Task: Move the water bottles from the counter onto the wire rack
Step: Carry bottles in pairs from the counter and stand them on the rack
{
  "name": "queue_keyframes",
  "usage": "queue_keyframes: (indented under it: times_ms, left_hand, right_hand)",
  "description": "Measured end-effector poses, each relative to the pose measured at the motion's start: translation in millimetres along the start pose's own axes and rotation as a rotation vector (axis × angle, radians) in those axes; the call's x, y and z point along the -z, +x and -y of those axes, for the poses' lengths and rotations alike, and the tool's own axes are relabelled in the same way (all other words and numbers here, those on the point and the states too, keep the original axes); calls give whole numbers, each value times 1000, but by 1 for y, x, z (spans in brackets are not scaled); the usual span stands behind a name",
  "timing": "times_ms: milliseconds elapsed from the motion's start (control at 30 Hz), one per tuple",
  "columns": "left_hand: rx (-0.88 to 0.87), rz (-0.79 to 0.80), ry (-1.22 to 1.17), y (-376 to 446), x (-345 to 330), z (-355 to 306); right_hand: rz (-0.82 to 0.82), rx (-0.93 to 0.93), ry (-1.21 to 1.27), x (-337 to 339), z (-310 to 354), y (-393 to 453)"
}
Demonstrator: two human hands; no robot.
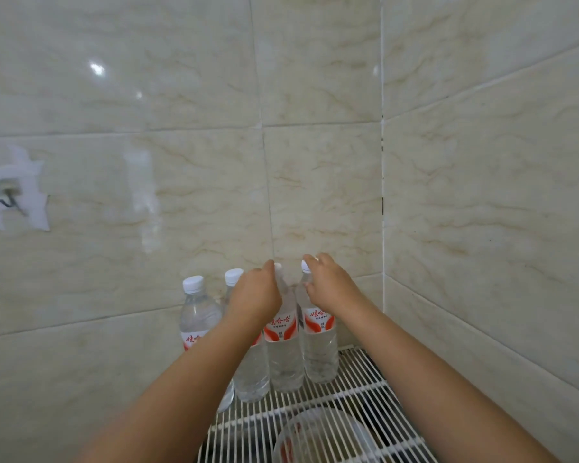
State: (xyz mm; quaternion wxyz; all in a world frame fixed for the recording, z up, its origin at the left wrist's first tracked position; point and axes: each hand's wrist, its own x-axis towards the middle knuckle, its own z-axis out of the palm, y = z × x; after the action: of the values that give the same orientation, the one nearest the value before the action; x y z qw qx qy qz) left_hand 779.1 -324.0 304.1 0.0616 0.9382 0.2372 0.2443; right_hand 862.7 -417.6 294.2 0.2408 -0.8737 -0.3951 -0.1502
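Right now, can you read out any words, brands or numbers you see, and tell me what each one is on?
"娃哈哈" in red, on the label of the bottle under the left hand.
"娃哈哈" on the bottle under the right hand.
"娃哈" showing on the far-left bottle; the rest is hidden.
Smaller print under each brand: too blurred to read.

Wire rack [358, 392] with upright water bottles [283, 355]

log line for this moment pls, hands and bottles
left hand: on neck of third bottle | right hand: on fourth bottle neck | four bottles upright on wire rack
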Motion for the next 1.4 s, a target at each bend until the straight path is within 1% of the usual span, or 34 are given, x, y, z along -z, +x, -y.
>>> queue_keyframes:
  times_ms: [200,233,300,333,367,433,467,567,633,733,833,1000,1100,1233,1400]
  left_hand:
    - [1,-44,157,-38,20,17]
    - [17,-55,183,-47,24,23]
    - [62,-83,205,-69,30,41]
    - [87,-99,209,-81,33,51]
    - [114,-116,221,-93,36,63]
    - [188,-144,264,-119,48,89]
    - [238,-144,281,-133,55,103]
    - [381,-112,329,-188,78,146]
    - [445,-106,366,-222,91,172]
    - [599,-65,434,-302,114,226]
    - [712,-46,481,-385,134,280]
    - [846,120,521,-515,166,365]
    - [932,206,515,-583,179,404]
    - [1026,271,455,-645,191,440]
    - [1056,269,402,-679,193,489]
  right_hand:
    - [-125,-139,-79,-2,13,-23]
    - [-156,-135,-104,-2,20,-28]
    - [-258,-46,-168,-9,38,-36]
    - [-254,2,-188,-12,50,-41]
    - [-238,52,-172,-16,64,-48]
    - [-149,191,-55,-25,100,-64]
    - [-148,248,10,-30,119,-73]
    - [-82,375,80,-45,180,-100]
    - [-47,441,101,-57,218,-117]
    - [78,563,165,-88,298,-169]
    - [168,663,221,-122,376,-231]
    - [296,734,294,-178,487,-336]
    - [413,744,238,-203,535,-391]
    - [523,747,173,-230,574,-440]
    - [607,708,119,-263,608,-455]
